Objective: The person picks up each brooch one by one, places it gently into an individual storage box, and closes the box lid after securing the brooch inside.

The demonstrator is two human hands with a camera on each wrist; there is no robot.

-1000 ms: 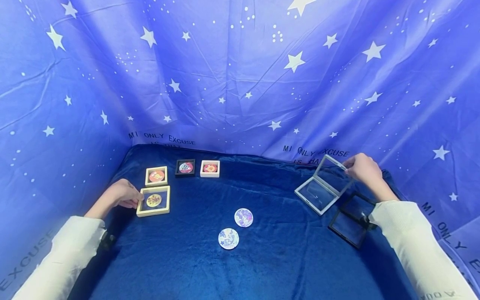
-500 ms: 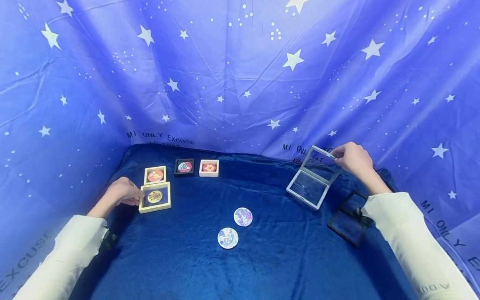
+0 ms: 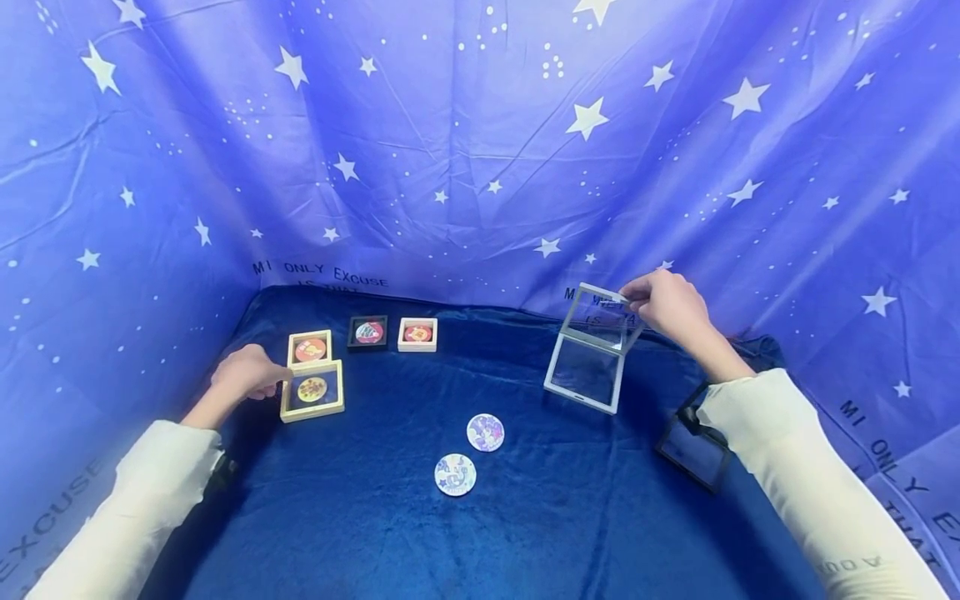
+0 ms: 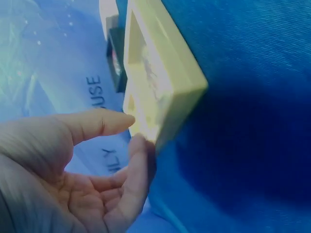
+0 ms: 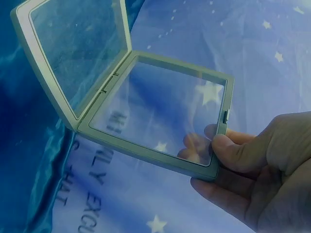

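Observation:
My left hand (image 3: 247,372) pinches the left side of a cream square display frame (image 3: 313,412), which holds a round yellowish piece behind clear film. In the left wrist view, thumb and forefinger meet at that frame's corner. At the right, my right hand (image 3: 671,308) grips the outer edge of a pale grey hinged display frame (image 5: 146,153). Its two clear-film halves stand spread apart, with nothing seen between them. The thumb (image 5: 228,150) lies on one face, and fingers show through the film behind. Two round printed badges (image 3: 486,432) lie mid-cloth.
Behind the left frame stand a smaller cream frame (image 3: 310,364), a black frame (image 3: 367,345) and a pinkish-white frame (image 3: 417,347), each with a round red piece. An unfolded black frame (image 3: 692,454) lies partly under the right sleeve. A starry curtain (image 3: 465,125) surrounds the blue cloth (image 3: 375,517).
My right hand has carried the spread grey frame leftward. My left hand has shifted the cream frame slightly away and to the right. The badges stay in place.

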